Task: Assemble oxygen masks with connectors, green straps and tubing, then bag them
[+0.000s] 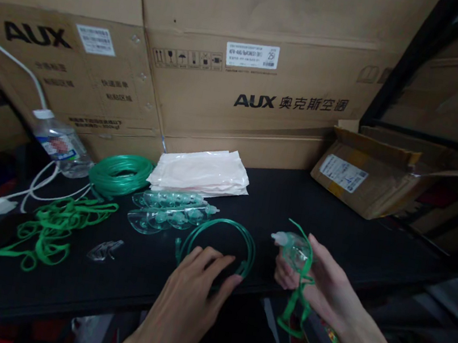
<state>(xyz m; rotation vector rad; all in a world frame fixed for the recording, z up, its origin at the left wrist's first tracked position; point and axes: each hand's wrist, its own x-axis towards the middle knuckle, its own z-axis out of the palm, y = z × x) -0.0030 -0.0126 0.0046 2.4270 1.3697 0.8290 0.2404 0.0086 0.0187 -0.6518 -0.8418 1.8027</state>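
Two bare hands over the black table (374, 239) edge: left hand (189, 289) lies fingers loosely spread on a coiled green tube (219, 239), right hand (319, 282) cups a clear oxygen mask (295, 250) with green strap (297, 305) dangling, spare masks (167, 211) behind.

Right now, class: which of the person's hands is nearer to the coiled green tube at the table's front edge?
Left. The left hand rests on the coiled green tube; the right hand, off to its right, holds a clear mask.
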